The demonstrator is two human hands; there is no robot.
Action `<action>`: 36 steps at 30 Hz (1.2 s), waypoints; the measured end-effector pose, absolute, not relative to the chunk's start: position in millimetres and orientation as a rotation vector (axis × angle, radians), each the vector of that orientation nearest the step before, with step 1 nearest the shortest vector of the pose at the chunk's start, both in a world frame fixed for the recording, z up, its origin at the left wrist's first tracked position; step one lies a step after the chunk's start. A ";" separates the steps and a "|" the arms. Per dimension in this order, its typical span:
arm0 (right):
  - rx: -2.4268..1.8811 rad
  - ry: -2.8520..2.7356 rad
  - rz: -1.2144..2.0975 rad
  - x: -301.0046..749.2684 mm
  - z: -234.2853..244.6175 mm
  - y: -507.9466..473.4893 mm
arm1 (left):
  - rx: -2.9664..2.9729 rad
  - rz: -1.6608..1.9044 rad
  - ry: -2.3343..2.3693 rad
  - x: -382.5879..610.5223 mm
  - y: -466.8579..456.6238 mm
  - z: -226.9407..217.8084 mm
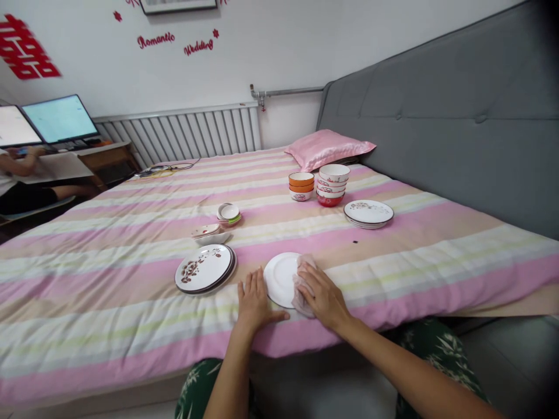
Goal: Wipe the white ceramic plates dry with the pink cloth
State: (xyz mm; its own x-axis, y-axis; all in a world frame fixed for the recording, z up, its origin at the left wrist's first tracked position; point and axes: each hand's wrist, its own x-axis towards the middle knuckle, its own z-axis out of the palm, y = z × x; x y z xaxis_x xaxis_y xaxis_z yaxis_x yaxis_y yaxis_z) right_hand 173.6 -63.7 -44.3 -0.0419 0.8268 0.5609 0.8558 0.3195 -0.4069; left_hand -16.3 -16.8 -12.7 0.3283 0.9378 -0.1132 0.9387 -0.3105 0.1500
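A plain white plate (279,277) lies on the striped bedcover near the bed's front edge. My right hand (321,294) presses a pale cloth (300,294) onto the plate's right side, fingers curled over the cloth. Flat on the cover just left of the plate rests my left hand (254,299), fingers stretched out, its thumb reaching toward the plate's rim and holding nothing.
A stack of flowered plates (204,268) sits to the left, small dishes (211,232) and saucers (229,213) behind it. Stacked bowls (301,185), more bowls (332,184) and another plate stack (368,213) stand farther back. A pink pillow (327,148) lies by the grey headboard. A person sits at monitors (59,119) at far left.
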 end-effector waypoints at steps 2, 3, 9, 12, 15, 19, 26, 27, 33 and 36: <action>-1.574 -1.775 0.004 172.9 -42.3 -57.9 | 2.405 0.003 1.714 -16.3 -16.5 -13.4; -1.603 -1.763 0.033 172.6 -40.8 -53.7 | 2.410 0.011 1.711 -16.5 -16.3 -13.9; -1.721 -1.739 0.188 172.6 -33.7 -18.5 | 2.413 0.027 1.699 -18.4 -16.5 -14.1; -1.757 -1.708 0.224 173.9 -34.4 -6.8 | 2.438 0.088 1.672 -16.6 -17.4 -15.7; -1.732 -1.709 0.210 175.2 -37.1 -4.6 | 2.506 0.234 1.605 -12.4 -17.7 -21.4; -1.670 -1.709 0.174 175.4 -38.9 -9.7 | 2.523 0.407 1.590 -7.8 -16.3 -29.5; -1.605 -1.672 0.166 174.5 -38.1 -14.8 | 2.344 0.706 1.777 4.6 -11.6 -29.9; -1.602 -1.666 0.171 174.7 -38.2 -15.0 | 2.305 0.737 1.830 7.5 -11.0 -29.2; -1.592 -1.639 0.179 175.6 -37.9 -15.5 | 2.107 0.824 1.964 17.1 -8.9 -24.6; -1.579 -1.633 0.168 175.6 -37.6 -15.4 | 2.076 0.855 1.961 16.9 -8.1 -24.5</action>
